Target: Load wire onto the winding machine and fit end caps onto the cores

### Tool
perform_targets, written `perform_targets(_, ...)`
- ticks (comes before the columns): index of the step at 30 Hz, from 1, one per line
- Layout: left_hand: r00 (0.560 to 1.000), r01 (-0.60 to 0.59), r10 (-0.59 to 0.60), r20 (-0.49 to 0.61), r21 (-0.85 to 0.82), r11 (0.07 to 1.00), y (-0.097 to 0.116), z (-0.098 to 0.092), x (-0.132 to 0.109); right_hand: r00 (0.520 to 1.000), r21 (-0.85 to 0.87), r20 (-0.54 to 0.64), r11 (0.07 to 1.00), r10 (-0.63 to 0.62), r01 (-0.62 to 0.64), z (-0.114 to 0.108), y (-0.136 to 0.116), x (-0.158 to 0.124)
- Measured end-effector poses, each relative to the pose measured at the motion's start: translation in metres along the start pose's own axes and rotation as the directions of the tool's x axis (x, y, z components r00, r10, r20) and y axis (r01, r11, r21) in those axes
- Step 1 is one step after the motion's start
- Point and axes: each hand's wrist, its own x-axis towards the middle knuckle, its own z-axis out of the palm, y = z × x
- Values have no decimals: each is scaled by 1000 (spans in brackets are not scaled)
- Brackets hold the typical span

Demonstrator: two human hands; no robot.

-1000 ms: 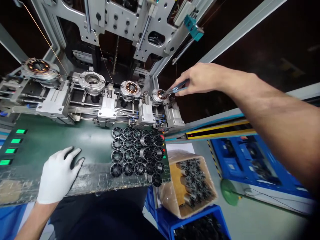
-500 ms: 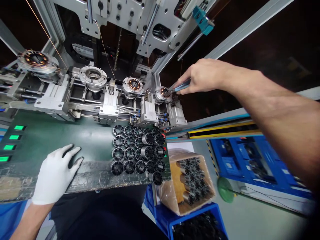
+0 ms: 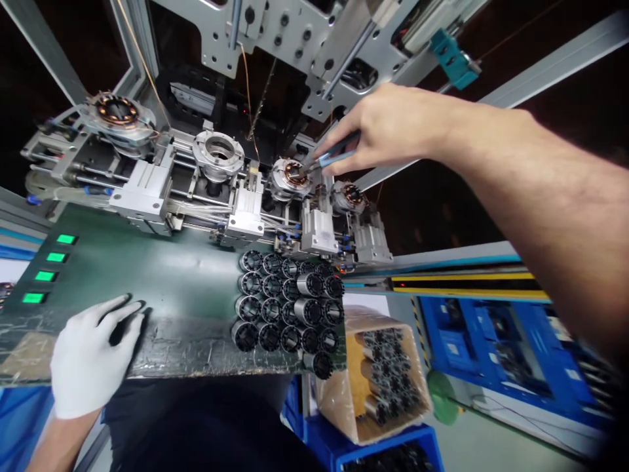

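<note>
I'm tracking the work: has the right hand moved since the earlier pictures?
Yes: the right hand moved left: its tool, earlier at the rightmost fixture, is now at the third fixture from the left.

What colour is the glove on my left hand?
The glove is mostly white; the head view shows it best.

I'm standing on a factory floor, right by an assembly station. A big silver metal machine plate drilled with round holes [image 3: 289, 26] hangs over a row of clamps, several gripping round, copper-wound rings [image 3: 132, 113]. The scuffed dark green worktop [image 3: 147, 262] has glowing green rectangular buttons [image 3: 56, 257] and ranks of identical black-and-silver cylindrical cores [image 3: 272, 286]. More fill a plastic-lined brown cardboard box [image 3: 339, 396] beside it, with blue plastic bins [image 3: 442, 328] beyond.
</note>
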Motion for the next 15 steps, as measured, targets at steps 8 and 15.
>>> perform_targets(8, 998, 52, -52, -36, 18, 998, 4, 1, -8, 996, 28, 20, 996, -83, 83, 17, 12, 16)
perform_targets(15, 995, -22, 23, -93, 12, 1000, 2, 2, -7, 996, -72, 70, 996, -49, 54, 11, 2, 29)
